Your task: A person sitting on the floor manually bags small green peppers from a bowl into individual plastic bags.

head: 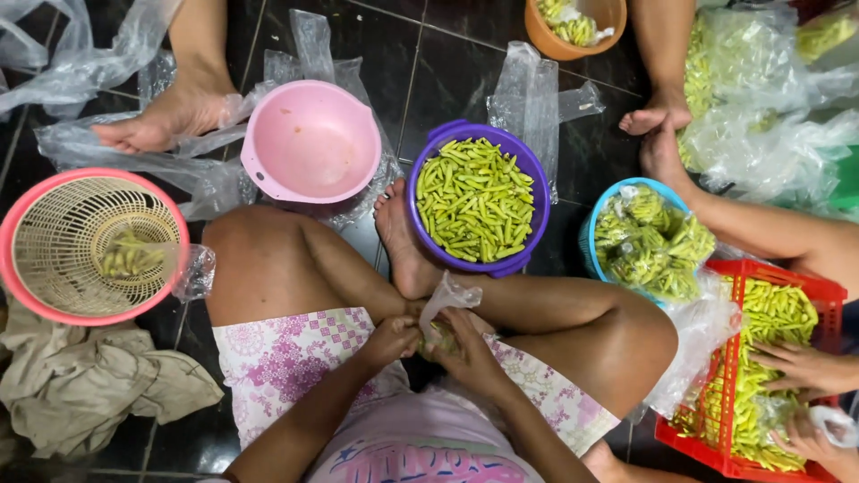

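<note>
The left hand (391, 340) and the right hand (470, 347) meet low over the crossed legs, both closed around a small clear plastic bag (445, 309) packed with green chillies; the fingers pinch its sides and the twisted neck of the bag sticks up just above them. Straight beyond the hands, past the person's own foot, stands a purple bowl (528, 170) heaped with loose green chillies (472, 199). Up and to the left of the hands sits a pink bowl (310, 141), tilted on crumpled clear plastic, with only faint smears inside. Far to the left of the hands lies a round woven basket with a pink rim (18, 268), holding a small bag of chillies, and a crumpled beige cloth (89, 380) lies on the dark tiled floor (420, 54) just below it. To the right of the hands is a blue basket (598, 210) filled with bagged chillies, and further right a red crate (828, 295) of loose ones, where another person's hands (801, 367) rest on the pile, one holding a bit of clear plastic. Farthest away, at the top edge, an orange bowl (546, 40) holds more chillies, with other people's bare feet near it.
</note>
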